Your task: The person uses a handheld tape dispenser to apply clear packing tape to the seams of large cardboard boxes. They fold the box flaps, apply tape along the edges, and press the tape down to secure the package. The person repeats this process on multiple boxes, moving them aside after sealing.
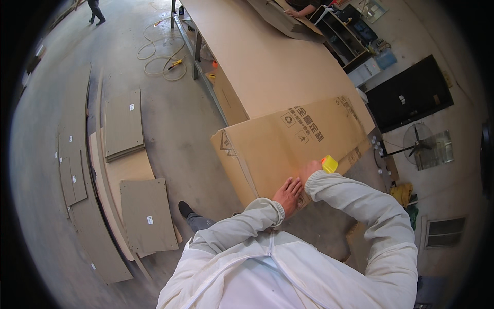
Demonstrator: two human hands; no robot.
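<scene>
A long flat cardboard box (pixel 288 141) lies on the near end of a large work table (pixel 262 56), its corner overhanging toward me. My left hand (pixel 288 193) rests flat on the box's near end, fingers spread. My right hand (pixel 310 170) is closed around a yellow tool (pixel 329 164), likely a tape dispenser or cutter, pressed against the box top just beside the left hand.
Grey-brown boards (pixel 123 123) lie stacked on the concrete floor at left. A coiled hose (pixel 162 56) lies near the table legs. Another person's hand (pixel 296 13) works on cardboard at the table's far end; someone walks at top left. A fan (pixel 418 144) and shelves stand right.
</scene>
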